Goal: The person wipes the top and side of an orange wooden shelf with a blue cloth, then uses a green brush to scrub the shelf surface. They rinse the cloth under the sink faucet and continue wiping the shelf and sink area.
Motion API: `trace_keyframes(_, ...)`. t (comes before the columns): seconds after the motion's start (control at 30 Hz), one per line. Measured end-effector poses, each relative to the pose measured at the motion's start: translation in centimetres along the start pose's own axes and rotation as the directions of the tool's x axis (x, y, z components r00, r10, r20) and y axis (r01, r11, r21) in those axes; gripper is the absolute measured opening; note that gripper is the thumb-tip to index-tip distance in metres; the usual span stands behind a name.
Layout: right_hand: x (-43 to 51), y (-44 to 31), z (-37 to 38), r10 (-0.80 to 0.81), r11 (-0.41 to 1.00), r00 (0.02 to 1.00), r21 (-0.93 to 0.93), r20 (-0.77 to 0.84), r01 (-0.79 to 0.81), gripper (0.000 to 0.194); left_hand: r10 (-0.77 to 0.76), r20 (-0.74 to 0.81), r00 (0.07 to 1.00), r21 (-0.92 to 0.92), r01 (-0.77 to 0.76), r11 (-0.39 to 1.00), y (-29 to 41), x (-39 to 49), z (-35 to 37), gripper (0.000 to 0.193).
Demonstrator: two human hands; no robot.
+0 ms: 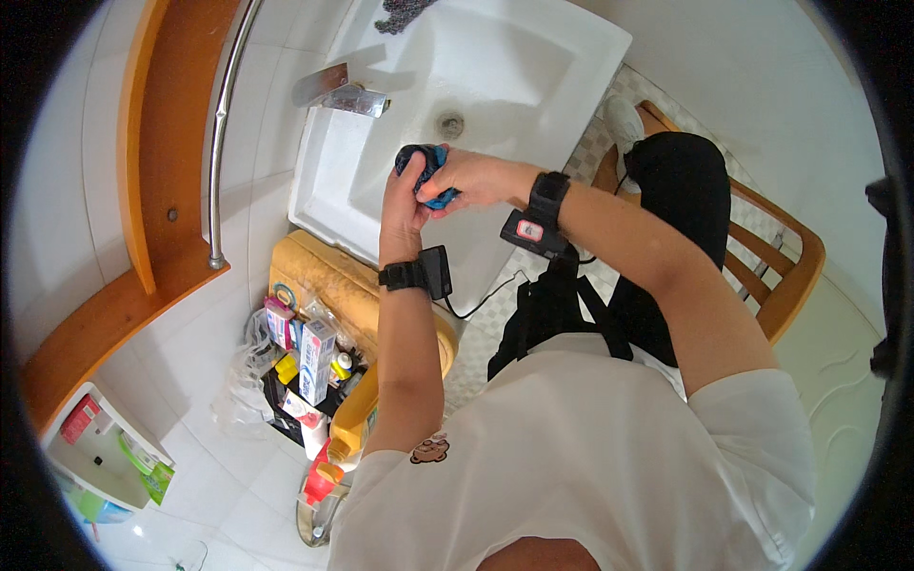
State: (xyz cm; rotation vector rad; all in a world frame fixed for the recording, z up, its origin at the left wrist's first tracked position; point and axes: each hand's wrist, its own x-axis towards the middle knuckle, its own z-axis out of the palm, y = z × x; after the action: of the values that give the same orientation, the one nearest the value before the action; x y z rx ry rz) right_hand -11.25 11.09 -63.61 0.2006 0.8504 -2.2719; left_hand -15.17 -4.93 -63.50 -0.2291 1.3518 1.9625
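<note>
My left hand (401, 203) and my right hand (478, 176) are together over the near edge of a white sink basin (493, 71). Between them they grip a small bunched blue-and-black cloth (427, 171), its thumb side pressed by my left hand. The fingers of my right hand wrap its right side. Beyond the cloth lies the round drain (450, 125). A chrome faucet (357, 100) stands at the basin's left side. Dark speckled material (403, 13), of a kind I cannot tell, lies at the basin's far rim.
Left of my left forearm, toiletry boxes (316, 360) and bottles crowd a yellow-orange surface (321, 268). A metal rail (220, 135) and wooden shelf (168, 143) run along the left wall. A wooden chair (792, 285) stands at right. Black wrist devices with a cable are on both wrists.
</note>
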Motion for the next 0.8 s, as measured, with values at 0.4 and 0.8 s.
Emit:
trace_keyframes(0.4,-0.6,1.4,-2.3,-0.387,0.258,0.906,-0.963,-0.170,-0.071,0.024,0.295,-0.352,0.888,0.838,0.159,0.522,-3.7,4.1,3.4,0.038)
trace_keyframes(0.8,-3.3,-2.0,0.9,0.193,0.962,0.978,0.179,0.079,-0.205,0.027,0.211,0.289,0.934,-0.151,-0.174,0.973,2.1,-1.4,2.4,0.083)
